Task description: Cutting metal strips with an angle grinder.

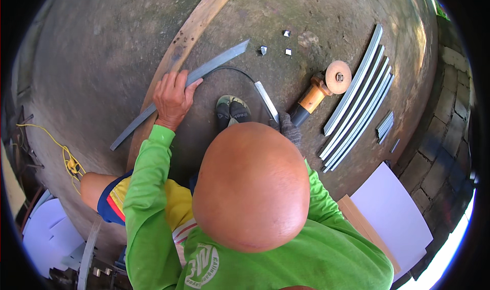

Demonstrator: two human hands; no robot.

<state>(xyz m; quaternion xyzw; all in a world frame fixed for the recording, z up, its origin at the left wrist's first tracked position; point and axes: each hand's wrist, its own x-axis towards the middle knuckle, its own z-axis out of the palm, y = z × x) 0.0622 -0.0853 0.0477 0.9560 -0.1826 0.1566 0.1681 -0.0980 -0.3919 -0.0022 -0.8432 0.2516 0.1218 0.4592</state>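
Observation:
My bare left hand (172, 97) is closed around a long grey metal bar (217, 62), which slants across a wooden plank (196, 18). Its thumb presses along the near side of the bar. My right hand (290, 130), in a grey knitted glove, is closed at the lower end of a short metal piece (266, 101); the head in front covers part of this hand. Right beside the glove is the dark rear end of an angle grinder (312, 98) with a round tan disc turned upward. A black cord (236, 68) curves from the bar to the short piece.
Several long metal bars (357, 88) lie side by side on the concrete floor at the right, near short offcuts (385, 126). Three small metal bits (263, 50) lie ahead. A yellow cord (65, 152) is at the left; a white sheet (393, 213) and block wall (436, 137) are at the right.

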